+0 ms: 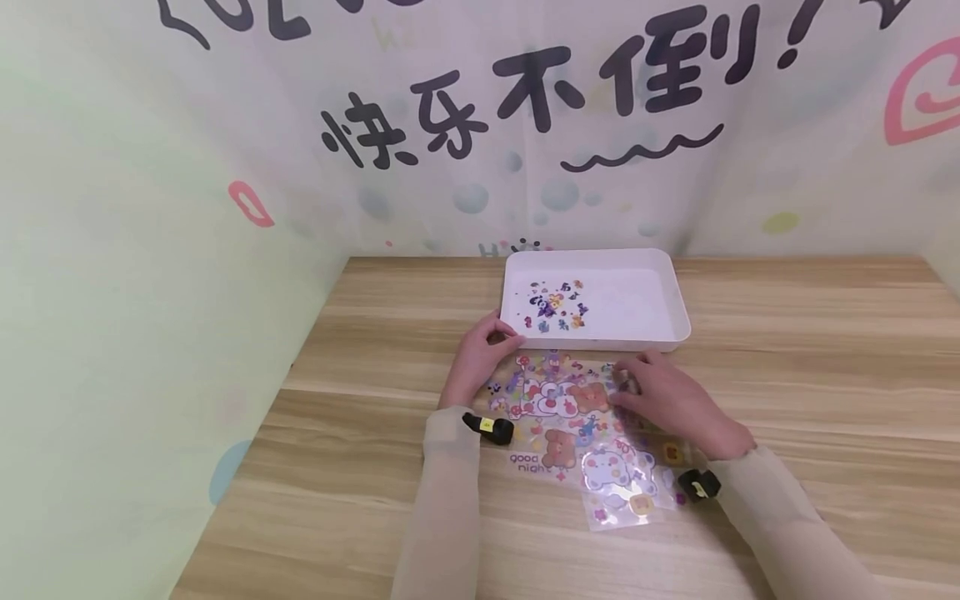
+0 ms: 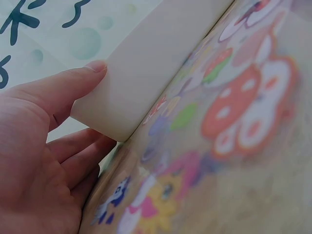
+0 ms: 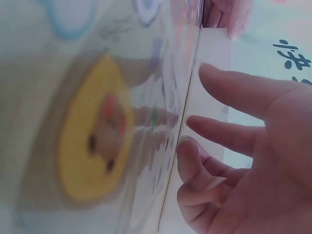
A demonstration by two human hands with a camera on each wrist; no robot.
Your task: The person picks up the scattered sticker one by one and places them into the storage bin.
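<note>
The person's left hand (image 1: pixel 480 357) held the near left corner of the shallow white plastic tray (image 1: pixel 675 321). The thumb (image 2: pixel 63 85) lay along the outer wall up to the rim, and the other fingers (image 2: pixel 73 146) curled loosely under that rounded corner, so the hand gripped the tray's corner between thumb and fingers. The heel of this hand lay at the far left edge of the clear glossy sticker sheet printed with cartoon bears and flowers (image 1: pixel 555 400), which lay flat just in front of the tray, its far edge touching the tray's near wall.

The right hand (image 1: pixel 671 400) lay palm down on the right part of the same sheet, close to the tray's near wall. Its fingers (image 3: pixel 229 90) were spread and mostly straight; the lowest one (image 3: pixel 192 163) bent so its tip pressed the sheet where it met the tray. It pinched nothing.

A second clear sticker sheet with a white bear design (image 1: pixel 622 483) lay nearer the person than the first, overlapping its near right corner. Inside the tray, towards its left half, sat a small cluster of loose colourful stickers (image 1: pixel 555 304). The tray stood on a light wood-grain tabletop (image 1: pixel 817 375), with a pale printed backdrop bearing black characters (image 1: pixel 525 92) behind it.
</note>
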